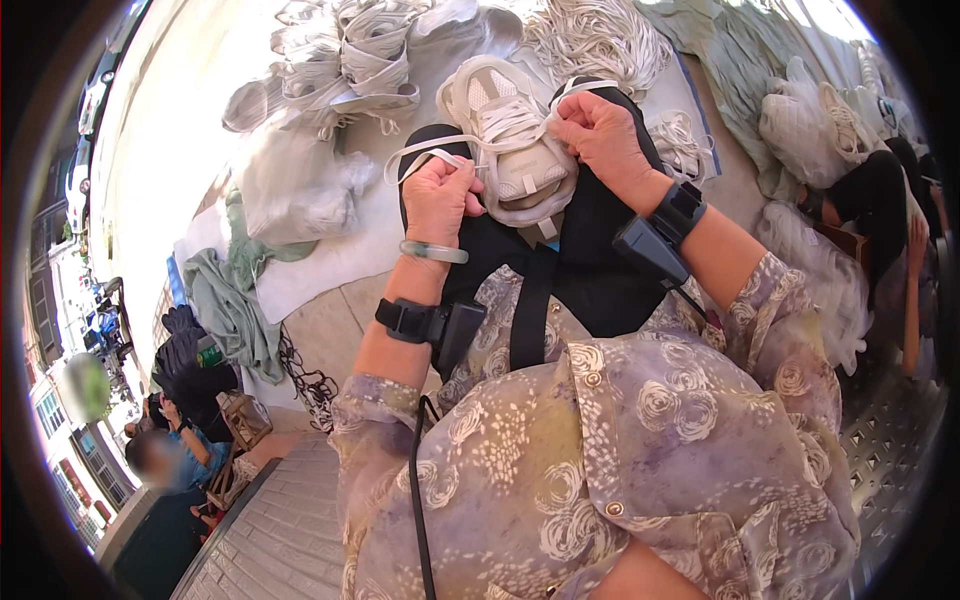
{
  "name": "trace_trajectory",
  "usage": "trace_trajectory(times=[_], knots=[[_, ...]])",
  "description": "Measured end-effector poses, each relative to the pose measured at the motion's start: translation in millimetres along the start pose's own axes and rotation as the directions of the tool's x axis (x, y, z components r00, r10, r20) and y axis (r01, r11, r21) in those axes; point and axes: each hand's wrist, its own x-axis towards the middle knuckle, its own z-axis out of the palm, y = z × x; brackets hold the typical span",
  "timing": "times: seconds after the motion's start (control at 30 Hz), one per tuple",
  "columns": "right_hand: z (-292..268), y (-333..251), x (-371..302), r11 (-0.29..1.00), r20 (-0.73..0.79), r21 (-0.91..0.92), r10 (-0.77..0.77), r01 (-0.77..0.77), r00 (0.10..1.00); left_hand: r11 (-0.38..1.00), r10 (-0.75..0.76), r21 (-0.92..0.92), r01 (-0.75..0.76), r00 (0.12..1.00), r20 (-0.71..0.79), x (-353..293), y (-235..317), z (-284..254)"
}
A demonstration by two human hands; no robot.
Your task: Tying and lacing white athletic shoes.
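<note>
A pale sneaker (528,160) is set between the black-covered knees (616,91), its white laces (508,114) pinched to the left by the closed fingertips of the left hand (442,193) and to the right by those of the right hand (612,143). Beyond it, pale bundles (372,60) and a stringy heap (603,42) are piled.

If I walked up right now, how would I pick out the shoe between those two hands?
Find the flowery shirt, then follow the black cloth on the lap upward. Between the left hand and the right hand sits a pale shoe with a mesh panel. Unlike the loose heaps beyond, it has laces crossing its front, held in the fingers.
</note>
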Motion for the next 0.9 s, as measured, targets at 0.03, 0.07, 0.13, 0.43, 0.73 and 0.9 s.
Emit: trace_trajectory(times=[0.03,0.07,0.13,0.43,0.73,0.9], knots=[[3,1,2,0.962,-0.021,-0.19,-0.201,0.194,0.979,1.0,0.015,-0.007,-0.015,1.0,-0.004,1,-1,1],[6,3,3,0.866,-0.017,-0.384,-0.354,0.32,0.935,1.0,0.019,-0.024,-0.019,1.0,-0.016,2,-2,3],[7,6,4,0.821,0.039,-0.408,-0.422,0.4,0.906,0.999,0.041,0.011,-0.041,0.998,-0.053,2,-4,5],[0,4,3,0.817,0.075,-0.449,-0.37,0.363,0.926,1.0,0.029,0.013,-0.028,0.997,-0.077,6,-3,10],[-6,-4,-12,0.745,0.116,-0.533,-0.406,0.402,0.907,0.816,0.391,0.467,-0.342,0.921,-0.009,29,-19,12],[-2,-13,-15,0.724,0.123,-0.531,-0.448,0.44,0.886,0.71,0.372,0.673,-0.209,0.922,-0.106,12,-9,6]])
